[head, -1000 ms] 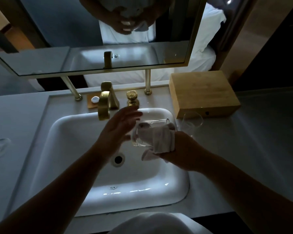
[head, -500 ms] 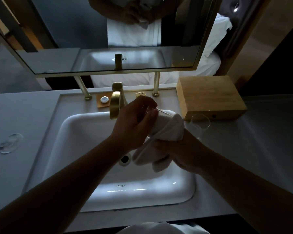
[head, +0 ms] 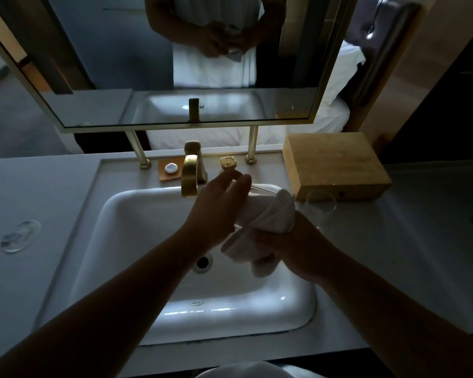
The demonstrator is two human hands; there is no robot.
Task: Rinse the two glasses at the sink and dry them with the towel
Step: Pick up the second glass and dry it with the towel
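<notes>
White sink (head: 137, 268) below, right hand (head: 292, 246) fingers gripping towel-wrapped glass (head: 268, 214), left hand (head: 216, 211) fingers loosely spread on it

- Framed mirror (head: 175, 64) stands on two brass posts behind the basin.
- Brass faucet (head: 190, 174) at the back rim; square brass knob (head: 228, 162) just to its right.
- Small tan tray (head: 172, 170) left of the faucet, bearing a round wrapped soap (head: 171, 168).
- Wooden box (head: 336, 165) on the grey counter (head: 38, 186), at right.
- Clear shallow dish (head: 19, 236) on the counter, far left.
</notes>
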